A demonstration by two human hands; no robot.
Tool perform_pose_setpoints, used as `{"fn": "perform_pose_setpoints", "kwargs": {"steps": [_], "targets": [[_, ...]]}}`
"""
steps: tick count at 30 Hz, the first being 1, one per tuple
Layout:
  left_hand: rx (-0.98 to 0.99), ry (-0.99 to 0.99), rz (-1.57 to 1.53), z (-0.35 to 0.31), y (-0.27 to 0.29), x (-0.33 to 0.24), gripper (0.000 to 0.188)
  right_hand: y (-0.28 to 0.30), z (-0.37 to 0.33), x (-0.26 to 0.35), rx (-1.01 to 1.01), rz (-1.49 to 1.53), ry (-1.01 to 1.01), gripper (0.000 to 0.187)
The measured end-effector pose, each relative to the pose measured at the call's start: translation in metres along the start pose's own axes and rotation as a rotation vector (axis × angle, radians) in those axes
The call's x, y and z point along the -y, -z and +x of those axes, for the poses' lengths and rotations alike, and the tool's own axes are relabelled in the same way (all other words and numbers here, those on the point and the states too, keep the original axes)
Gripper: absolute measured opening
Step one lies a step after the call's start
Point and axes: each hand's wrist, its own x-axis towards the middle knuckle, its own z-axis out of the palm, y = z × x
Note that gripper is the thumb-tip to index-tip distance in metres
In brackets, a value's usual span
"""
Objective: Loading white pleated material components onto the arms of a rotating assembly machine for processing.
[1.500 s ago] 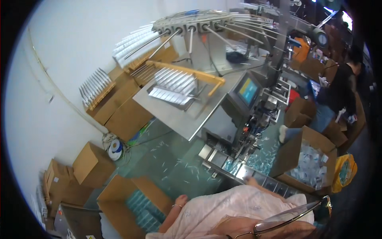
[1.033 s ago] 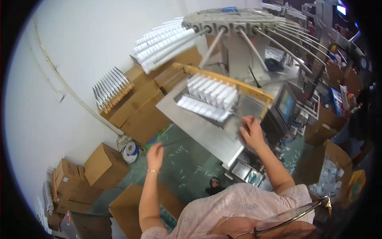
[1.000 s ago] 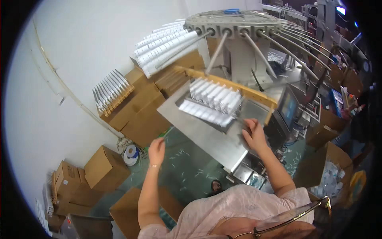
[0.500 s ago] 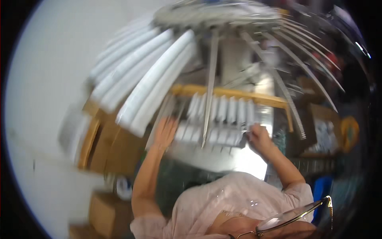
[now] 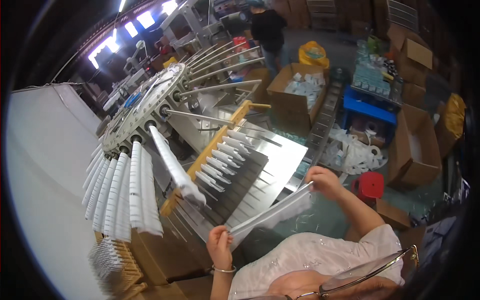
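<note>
My left hand [image 5: 220, 247], with a bracelet at the wrist, pinches the lower left end of a long, thin white strip [image 5: 270, 214]. The opposite end is gripped by my right hand [image 5: 322, 181], higher and to the right. The strip is stretched at a slant in front of my chest, with thin white material hanging from it; its exact kind I cannot tell. Beyond it, several white folded pieces [image 5: 220, 165] stand in a row on a dark slotted plate [image 5: 240, 187]. A white sleeve-like piece [image 5: 172, 160] covers a rod above the row's left end.
A large round machine [image 5: 145, 107] carries radial rods, bare at right and white-covered at left. A yellow wooden bar [image 5: 202, 155] runs behind the row. To the right are an open carton [image 5: 295, 107], a blue crate [image 5: 367, 112] and a red stool [image 5: 369, 185]. Someone in black [image 5: 267, 30] stands far back.
The view has swung to the right and sharpened. Both hands have left the row of white pieces and now hold the strip between them, close to my body.
</note>
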Motion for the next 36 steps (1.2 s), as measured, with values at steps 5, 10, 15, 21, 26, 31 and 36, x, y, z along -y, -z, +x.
{"fn": "perform_pose_setpoints", "kwargs": {"steps": [5,10,15,21,26,31,36], "targets": [[0.277,0.034,-0.262,-0.005,-0.017,0.001,0.010,0.005,-0.073,0.003,-0.112,0.039,0.156,0.015],[0.574,0.033,-0.321,-0.009,-0.056,-0.018,0.011,0.010,-0.137,0.026,-0.322,-0.034,0.355,0.018],[0.602,-0.208,-0.321,0.013,-0.102,-0.053,0.011,0.011,-0.158,0.061,-0.267,-0.010,0.455,0.024],[0.013,-1.278,0.237,0.060,-0.129,-0.109,0.020,-0.033,-0.132,0.093,-0.265,0.097,0.662,0.025],[-0.097,-1.294,0.228,0.077,-0.135,-0.152,0.029,-0.057,-0.108,0.123,-0.230,0.148,0.786,0.024],[-0.121,-1.272,0.217,0.096,-0.128,-0.162,0.033,-0.069,-0.093,0.130,-0.215,0.137,0.806,0.023],[-0.152,-1.305,0.275,0.104,-0.119,-0.156,0.036,-0.098,-0.093,0.135,-0.246,0.067,0.793,0.022]]}}
